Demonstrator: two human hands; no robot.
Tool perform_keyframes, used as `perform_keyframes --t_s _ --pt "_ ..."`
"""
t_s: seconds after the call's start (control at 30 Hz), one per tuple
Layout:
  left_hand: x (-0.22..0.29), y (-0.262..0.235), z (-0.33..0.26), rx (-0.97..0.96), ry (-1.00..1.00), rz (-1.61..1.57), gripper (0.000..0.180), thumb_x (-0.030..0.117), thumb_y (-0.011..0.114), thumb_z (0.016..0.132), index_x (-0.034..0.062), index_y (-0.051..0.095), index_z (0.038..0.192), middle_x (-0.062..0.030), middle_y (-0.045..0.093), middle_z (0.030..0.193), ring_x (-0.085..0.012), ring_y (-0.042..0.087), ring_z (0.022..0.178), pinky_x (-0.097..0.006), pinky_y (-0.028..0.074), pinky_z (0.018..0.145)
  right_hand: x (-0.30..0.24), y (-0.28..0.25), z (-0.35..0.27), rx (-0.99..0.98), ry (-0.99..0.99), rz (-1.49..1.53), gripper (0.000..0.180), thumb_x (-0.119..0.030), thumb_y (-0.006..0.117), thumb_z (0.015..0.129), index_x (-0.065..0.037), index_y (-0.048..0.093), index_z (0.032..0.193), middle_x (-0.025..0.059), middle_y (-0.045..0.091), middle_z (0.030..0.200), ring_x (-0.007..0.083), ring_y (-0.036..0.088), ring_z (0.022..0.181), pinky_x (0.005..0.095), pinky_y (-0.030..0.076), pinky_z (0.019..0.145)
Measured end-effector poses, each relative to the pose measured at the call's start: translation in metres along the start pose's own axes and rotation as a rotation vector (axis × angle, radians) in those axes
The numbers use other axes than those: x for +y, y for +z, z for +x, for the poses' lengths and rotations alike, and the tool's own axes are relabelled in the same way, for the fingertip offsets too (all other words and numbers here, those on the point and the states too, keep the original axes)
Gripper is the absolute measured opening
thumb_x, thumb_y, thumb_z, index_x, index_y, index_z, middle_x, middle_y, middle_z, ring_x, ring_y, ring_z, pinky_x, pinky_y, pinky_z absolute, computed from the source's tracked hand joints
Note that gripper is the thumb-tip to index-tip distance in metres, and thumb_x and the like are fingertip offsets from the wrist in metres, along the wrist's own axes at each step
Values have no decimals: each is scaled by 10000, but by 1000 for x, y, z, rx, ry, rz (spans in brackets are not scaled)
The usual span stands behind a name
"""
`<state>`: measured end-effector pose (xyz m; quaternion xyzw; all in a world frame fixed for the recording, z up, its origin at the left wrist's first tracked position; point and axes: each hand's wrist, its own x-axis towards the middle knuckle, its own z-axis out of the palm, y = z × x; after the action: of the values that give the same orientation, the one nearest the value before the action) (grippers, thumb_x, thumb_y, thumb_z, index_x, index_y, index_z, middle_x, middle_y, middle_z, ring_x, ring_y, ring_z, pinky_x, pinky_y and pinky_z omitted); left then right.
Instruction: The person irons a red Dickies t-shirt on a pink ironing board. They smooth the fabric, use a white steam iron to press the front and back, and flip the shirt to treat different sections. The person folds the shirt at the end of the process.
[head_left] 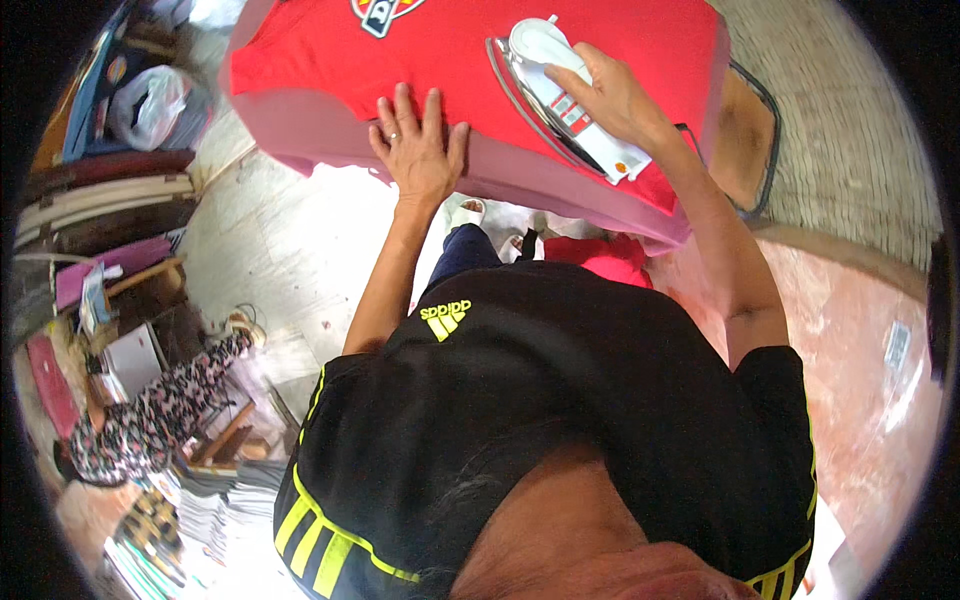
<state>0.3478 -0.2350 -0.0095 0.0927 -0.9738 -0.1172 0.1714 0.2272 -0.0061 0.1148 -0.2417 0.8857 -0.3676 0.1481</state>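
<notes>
A red garment lies spread over a table draped with a mauve cloth. Near the garment's far left edge is a printed emblem. My right hand is wrapped round the handle of a white clothes iron, whose metal soleplate rests on the red fabric. Flat on the garment's near edge, to the left of the iron, my left hand has its fingers spread and holds nothing; a ring shows on one finger.
A wooden chair with a dark frame stands right of the table. Below the table hangs or lies more red cloth. At left, a person in patterned clothes is near stacked papers or fabric. A plastic bag sits at upper left.
</notes>
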Motion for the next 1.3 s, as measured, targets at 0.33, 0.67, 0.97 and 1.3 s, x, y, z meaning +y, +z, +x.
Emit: perform_keyframes --t_s 0.33,0.67,0.97,1.3 --pt "-79 -19 20 258 -438 -133 360 446 697 848 98 737 928 -146 601 1123 -369 486 1120 -520 377 913 -34 37 38 -177 -217 -134 373 -378 595 981 -6 590 1019 132 653 767 160 624 671 366 488 617" --pt "-110 -32 19 75 -283 -238 289 386 706 860 97 701 859 -77 593 916 -309 528 955 -477 384 786 -73 72 51 -297 -207 -19 443 -421 599 965 19 587 1016 243 659 828 328 673 767 434 502 708" --pt "-118 -37 19 110 -188 -365 241 295 738 831 59 716 790 -91 609 810 -284 547 812 -428 407 730 -110 125 54 -74 -190 82 304 -270 615 977 24 540 961 205 654 755 218 666 668 390 495 590" --pt "-111 -69 96 184 27 -642 177 65 568 920 -40 650 1035 -223 658 1001 -390 629 921 -464 488 829 -105 89 61 -157 -84 -164 293 -260 610 969 15 510 992 277 639 775 432 666 711 442 477 587"
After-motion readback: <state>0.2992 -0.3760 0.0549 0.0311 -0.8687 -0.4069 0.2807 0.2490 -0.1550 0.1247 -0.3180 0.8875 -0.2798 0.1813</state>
